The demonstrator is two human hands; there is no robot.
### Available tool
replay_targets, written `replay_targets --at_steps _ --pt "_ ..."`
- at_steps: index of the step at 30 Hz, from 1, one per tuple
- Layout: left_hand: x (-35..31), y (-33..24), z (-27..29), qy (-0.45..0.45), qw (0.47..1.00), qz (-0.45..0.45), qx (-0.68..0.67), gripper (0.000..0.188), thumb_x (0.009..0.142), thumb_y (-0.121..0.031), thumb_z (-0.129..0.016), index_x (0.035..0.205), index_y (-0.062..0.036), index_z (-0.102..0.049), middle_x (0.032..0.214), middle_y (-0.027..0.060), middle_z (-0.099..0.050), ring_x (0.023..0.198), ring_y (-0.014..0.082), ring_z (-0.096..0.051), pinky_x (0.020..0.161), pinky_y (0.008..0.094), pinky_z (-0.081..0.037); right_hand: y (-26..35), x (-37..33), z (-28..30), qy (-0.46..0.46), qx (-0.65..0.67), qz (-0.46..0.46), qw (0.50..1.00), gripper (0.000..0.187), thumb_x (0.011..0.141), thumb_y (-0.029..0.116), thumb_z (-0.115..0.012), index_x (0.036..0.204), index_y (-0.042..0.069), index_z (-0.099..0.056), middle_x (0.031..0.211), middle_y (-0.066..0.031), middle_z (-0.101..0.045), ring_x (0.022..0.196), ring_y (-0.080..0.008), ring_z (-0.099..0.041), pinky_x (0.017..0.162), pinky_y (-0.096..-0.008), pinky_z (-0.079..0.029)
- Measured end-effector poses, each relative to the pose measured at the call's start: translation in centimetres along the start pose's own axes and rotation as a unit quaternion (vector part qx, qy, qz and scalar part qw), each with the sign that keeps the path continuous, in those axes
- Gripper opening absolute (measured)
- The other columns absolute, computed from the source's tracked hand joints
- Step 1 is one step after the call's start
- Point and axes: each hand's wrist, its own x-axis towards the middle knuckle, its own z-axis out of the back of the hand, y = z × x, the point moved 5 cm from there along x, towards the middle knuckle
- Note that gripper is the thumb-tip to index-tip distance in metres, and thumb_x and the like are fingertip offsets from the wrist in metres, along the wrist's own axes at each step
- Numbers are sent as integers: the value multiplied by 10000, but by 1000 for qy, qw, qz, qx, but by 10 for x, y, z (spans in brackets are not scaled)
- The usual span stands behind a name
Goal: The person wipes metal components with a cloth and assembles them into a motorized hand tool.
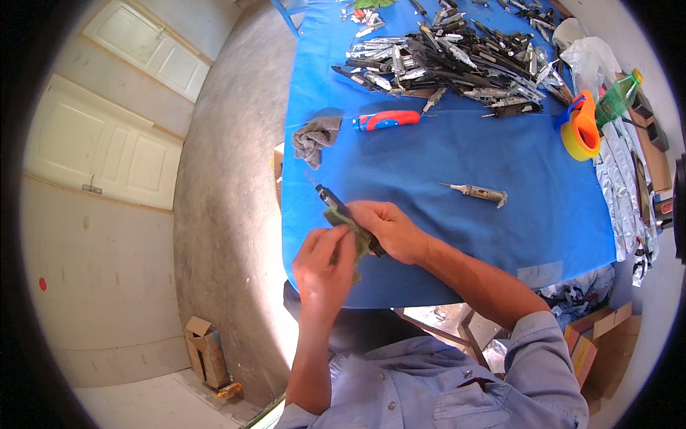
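My right hand [393, 230] is closed around a slim black device with a thin pointed tip [330, 199], held tilted over the table's near left part. My left hand [323, 263] pinches a green cloth [351, 227] against the device's side; the cloth partly covers it. Just beyond my hands, a silver-grey device with a thin tip [480, 193] lies alone on the blue table cover [429, 161]. Farther back are a red and blue handled screwdriver [389, 120] and a crumpled grey cloth [316, 139].
A large heap of black and silver devices [464, 61] covers the table's far part. At the right stand orange and yellow tape rolls [580, 132] and a green plastic bottle [619, 99]. Cardboard boxes [611, 350] sit below right; another carton [207, 350] is on the floor at left.
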Motion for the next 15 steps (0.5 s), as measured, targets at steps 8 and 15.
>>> replay_targets --at_steps 8,15 --pt "-7 -6 -13 -33 994 -29 101 126 899 -4 -709 1024 8 -715 847 130 -646 692 266 -642 594 358 -505 6 -4 -5 -30 -2 -9 1000 376 1107 336 -451 1102 36 -679 833 59 -571 730 -30 -497 604 -231 -418" --pt "-14 8 -17 97 984 106 -110 121 950 -7 -664 1058 32 -701 864 58 -687 722 102 -598 637 271 -488 -5 3 8 -24 -64 36 997 371 1113 309 -453 1256 40 -666 931 54 -616 843 -26 -534 694 -208 -455"
